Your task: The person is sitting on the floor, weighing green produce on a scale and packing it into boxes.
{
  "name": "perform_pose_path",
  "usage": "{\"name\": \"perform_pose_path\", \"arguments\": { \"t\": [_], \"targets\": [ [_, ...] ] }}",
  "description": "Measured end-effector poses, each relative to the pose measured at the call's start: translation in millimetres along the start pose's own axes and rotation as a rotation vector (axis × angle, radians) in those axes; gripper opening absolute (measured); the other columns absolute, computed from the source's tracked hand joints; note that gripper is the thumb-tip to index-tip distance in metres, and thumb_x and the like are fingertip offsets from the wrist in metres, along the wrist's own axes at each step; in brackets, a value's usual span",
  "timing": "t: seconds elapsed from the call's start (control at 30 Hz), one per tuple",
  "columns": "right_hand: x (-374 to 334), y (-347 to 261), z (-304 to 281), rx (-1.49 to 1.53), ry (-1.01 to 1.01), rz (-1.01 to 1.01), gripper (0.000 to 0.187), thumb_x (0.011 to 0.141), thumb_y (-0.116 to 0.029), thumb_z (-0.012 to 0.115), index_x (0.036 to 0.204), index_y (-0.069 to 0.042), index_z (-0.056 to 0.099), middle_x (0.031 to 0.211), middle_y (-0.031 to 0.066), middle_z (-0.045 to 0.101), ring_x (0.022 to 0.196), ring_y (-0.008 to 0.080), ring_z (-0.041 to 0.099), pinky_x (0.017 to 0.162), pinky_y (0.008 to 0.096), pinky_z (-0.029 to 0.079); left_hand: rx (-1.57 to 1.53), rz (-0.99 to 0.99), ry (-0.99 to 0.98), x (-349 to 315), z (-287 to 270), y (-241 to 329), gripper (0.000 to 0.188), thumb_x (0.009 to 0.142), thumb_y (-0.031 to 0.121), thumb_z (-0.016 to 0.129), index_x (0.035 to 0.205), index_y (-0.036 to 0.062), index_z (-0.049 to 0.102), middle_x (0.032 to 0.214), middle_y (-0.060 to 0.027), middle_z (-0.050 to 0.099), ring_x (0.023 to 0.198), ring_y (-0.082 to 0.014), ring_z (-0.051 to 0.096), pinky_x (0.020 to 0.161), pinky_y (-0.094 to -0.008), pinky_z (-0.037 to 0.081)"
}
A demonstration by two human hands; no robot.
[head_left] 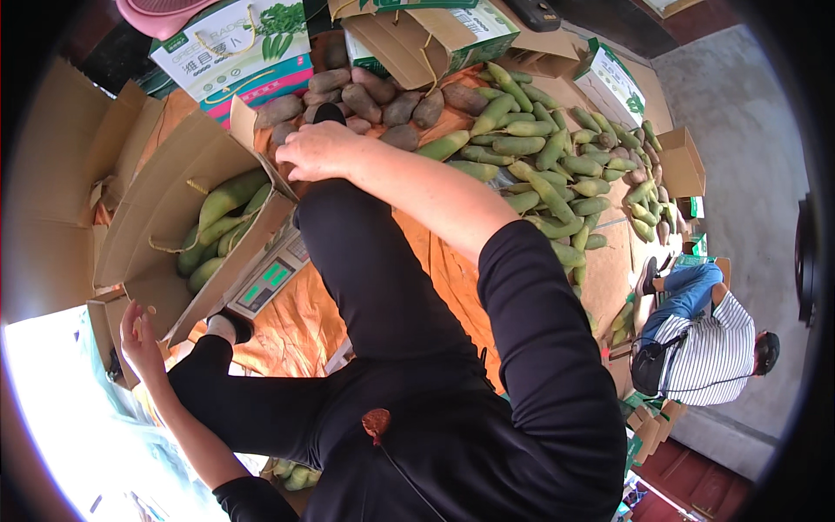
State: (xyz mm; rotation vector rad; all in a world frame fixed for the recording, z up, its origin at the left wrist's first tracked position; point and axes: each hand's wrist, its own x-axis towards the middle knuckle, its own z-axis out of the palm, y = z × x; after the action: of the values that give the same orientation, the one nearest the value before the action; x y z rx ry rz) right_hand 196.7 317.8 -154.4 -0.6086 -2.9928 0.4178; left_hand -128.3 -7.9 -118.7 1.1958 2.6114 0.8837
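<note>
Just beyond the fingers of the left hand [139, 342] stands an open cardboard carton [155, 187], with several green radishes [228, 204] lying inside. That hand hangs by the carton's near corner, fingers parted and loosely curled, with nothing visible in its grasp. The right hand [309, 151] is at the far corner, fingers bent toward the flap edge; whether they grip it cannot be told, though hands at opposite corners would suit steadying the carton. Below the right hand, a digital scale [274, 277] sits tight against the carton's side, its display probably left exposed for easy reading. Beyond and right of this hand, dark-skinned roots [361, 103] and a pile of green radishes [557, 161] lie loose, seemingly kept within reach.
</note>
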Motion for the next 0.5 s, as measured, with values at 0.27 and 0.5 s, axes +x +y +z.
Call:
{"name": "perform_pose_path", "arguments": {
  "t": [0.27, 0.5],
  "targets": [
    [7, -3, -8, 0.04, 0.043, 0.078, 0.025, 0.074, -0.031, 0.065, 0.09, -0.012, 0.061, 0.089, 0.0085, 0.063, 0.086, 0.0296, 0.062, 0.072, 0.0421, 0.05, 0.0, 0.019, -0.018, 1, 4, -3, 0.031, 0.088, 0.014, 0.055, 0.118, 0.0093, 0.057, 0.111, -0.0051, 0.062, 0.106, -0.0172, 0.056, 0.093, -0.0369, 0.039],
    [4, -17, -13, 0.222, -0.164, 0.15, 0.029, 0.073, -0.031, 0.068, 0.094, -0.012, 0.063, 0.087, 0.0095, 0.064, 0.087, 0.0292, 0.062, 0.071, 0.0434, 0.049, -0.024, 0.014, -0.032, 4, 3, -7, 0.032, 0.088, 0.015, 0.055, 0.119, 0.0086, 0.057, 0.111, -0.0067, 0.062, 0.106, -0.018, 0.056, 0.091, -0.0374, 0.039]
  ]
}}
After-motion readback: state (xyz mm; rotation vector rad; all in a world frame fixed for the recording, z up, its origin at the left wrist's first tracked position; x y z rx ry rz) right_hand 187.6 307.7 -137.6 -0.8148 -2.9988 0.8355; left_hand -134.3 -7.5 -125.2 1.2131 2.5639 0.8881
